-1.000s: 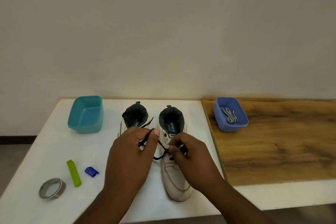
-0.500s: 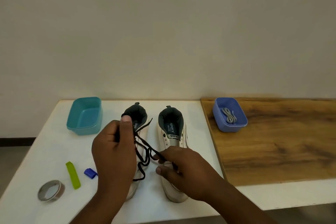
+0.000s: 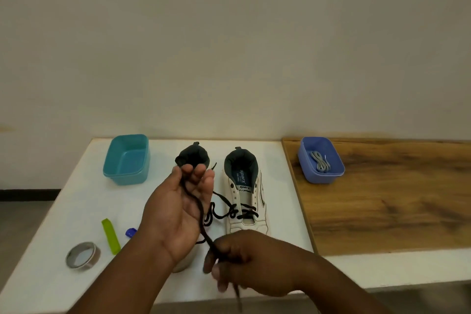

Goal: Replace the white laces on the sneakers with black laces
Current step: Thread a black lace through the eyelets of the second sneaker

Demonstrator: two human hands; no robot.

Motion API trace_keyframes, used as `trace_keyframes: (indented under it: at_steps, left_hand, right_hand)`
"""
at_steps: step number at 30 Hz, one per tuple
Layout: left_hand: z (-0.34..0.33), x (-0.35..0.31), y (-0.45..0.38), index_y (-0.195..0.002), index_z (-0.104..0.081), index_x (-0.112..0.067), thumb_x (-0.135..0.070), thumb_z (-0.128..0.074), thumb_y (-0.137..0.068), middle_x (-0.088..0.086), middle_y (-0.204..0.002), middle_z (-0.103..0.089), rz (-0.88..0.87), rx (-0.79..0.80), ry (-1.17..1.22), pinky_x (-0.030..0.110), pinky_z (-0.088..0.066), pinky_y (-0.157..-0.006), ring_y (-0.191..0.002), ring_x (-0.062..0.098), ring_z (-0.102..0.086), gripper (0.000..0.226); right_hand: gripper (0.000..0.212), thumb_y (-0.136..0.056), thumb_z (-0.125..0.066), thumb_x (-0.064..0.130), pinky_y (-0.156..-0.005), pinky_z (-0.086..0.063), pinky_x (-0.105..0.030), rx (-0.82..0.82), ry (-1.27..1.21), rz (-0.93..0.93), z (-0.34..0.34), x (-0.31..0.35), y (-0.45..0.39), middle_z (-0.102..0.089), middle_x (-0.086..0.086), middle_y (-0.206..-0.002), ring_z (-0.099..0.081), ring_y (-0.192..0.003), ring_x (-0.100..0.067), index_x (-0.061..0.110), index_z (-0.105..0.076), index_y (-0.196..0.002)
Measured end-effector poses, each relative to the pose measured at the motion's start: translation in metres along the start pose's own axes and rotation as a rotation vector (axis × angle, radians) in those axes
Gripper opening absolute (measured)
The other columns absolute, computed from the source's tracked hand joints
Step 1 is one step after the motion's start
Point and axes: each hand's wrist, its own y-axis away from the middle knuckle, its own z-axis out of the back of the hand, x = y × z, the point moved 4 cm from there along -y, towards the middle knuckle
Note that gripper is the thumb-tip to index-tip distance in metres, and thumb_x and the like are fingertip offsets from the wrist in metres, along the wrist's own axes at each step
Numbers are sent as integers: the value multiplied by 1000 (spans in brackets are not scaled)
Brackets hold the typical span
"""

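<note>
Beside the right sneaker, on the side toward the teal tub, the left hand is raised palm-up with its fingers curled loosely round the black lace, which runs down across the palm. Nearer the camera than that sneaker's toe, the right hand pinches the same lace where it leaves the left palm, and a free end hangs below it. On the right sneaker only the lowest eyelets carry black lace, with slack looped just beside it; the upper eyelets stand bare. The left sneaker is mostly hidden behind the left hand, so I cannot tell how it is laced. Away from the right sneaker on the wooden side, the blue tub holds the white laces.

The likely trouble is uneven ends: a hard pull by either hand could drag the lace out of the bottom eyelets or slide the sneaker. The slack loops could also knot, and a twisted lace would sit badly in the next holes.
</note>
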Motion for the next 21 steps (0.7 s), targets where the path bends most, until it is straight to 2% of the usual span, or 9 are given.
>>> trace_keyframes:
  at_steps: [3,6,9,11,14,16,18,19,21]
  left_hand:
    - [14,-7,-7,-89,-59,-10,-24,-48,-106,7,-79,-67,-64,-171,-167,21,-57,-51,-60,13,-71,25]
    - [19,-7,-9,-94,-58,-8,-20,-44,-106,9,-76,-65,-78,-209,-458,24,-56,-52,-57,16,-67,22]
    - [20,-6,-10,-97,-59,-6,-18,-43,-105,12,-80,-63,-69,-209,-624,29,-56,-60,-62,21,-62,22]
    - [24,-10,-12,-102,-61,-10,-28,-43,-106,8,-86,-67,-146,-253,-913,33,-56,-65,-68,20,-62,26]
    - [28,-16,-10,-121,-52,-17,-57,-45,-98,3,-108,-66,-452,-323,-1552,39,-53,-78,-86,19,-63,46]
    - [22,-14,0,-140,-35,-19,-61,-54,-90,9,-139,-45,-709,-342,-1688,44,-50,-87,-112,28,-56,69]
    - [8,-7,11,-154,-20,-24,-55,-57,-91,5,-160,-17,-939,-239,-1721,47,-45,-101,-138,31,-34,80]
    - [3,0,13,-156,-19,-29,-54,-54,-94,-1,-164,-11,-992,-107,-1726,42,-39,-107,-145,23,-25,76]
    - [-1,18,9,-152,-32,-43,-60,-39,-99,-18,-159,-29,-878,249,-1697,31,-35,-113,-142,1,-31,56]
  right_hand:
    - [15,-104,-51,28,-76,-57,-35,-393,334,-32,30,-12,9,-69,8,-88,-64,-79,-6,29,-65,-104]
    - [18,-105,-51,31,-70,-52,-26,-653,177,-8,57,-18,18,-68,12,-83,-63,-79,-5,32,-68,-100]
    - [24,-107,-46,35,-66,-50,-25,-709,83,22,68,-23,21,-63,9,-75,-59,-70,-5,33,-70,-102]
    - [28,-107,-43,36,-64,-49,-23,-704,-9,47,65,-23,19,-58,8,-69,-55,-66,-4,30,-70,-102]
    - [28,-107,-43,42,-63,-47,-28,-721,89,47,58,-22,14,-59,10,-70,-54,-66,-4,28,-64,-93]
    - [31,-106,-42,47,-64,-47,-30,-674,277,50,50,-19,9,-60,8,-74,-57,-69,-6,28,-58,-87]
    - [38,-105,-39,55,-65,-47,-30,-605,441,59,41,-14,3,-59,7,-75,-57,-73,-8,28,-58,-85]
    - [42,-104,-37,58,-65,-47,-30,-584,486,74,38,-11,0,-59,7,-76,-56,-73,-8,28,-60,-86]
    - [43,-102,-36,58,-67,-48,-30,-565,489,124,36,-8,-2,-62,8,-79,-57,-74,-9,29,-65,-91]
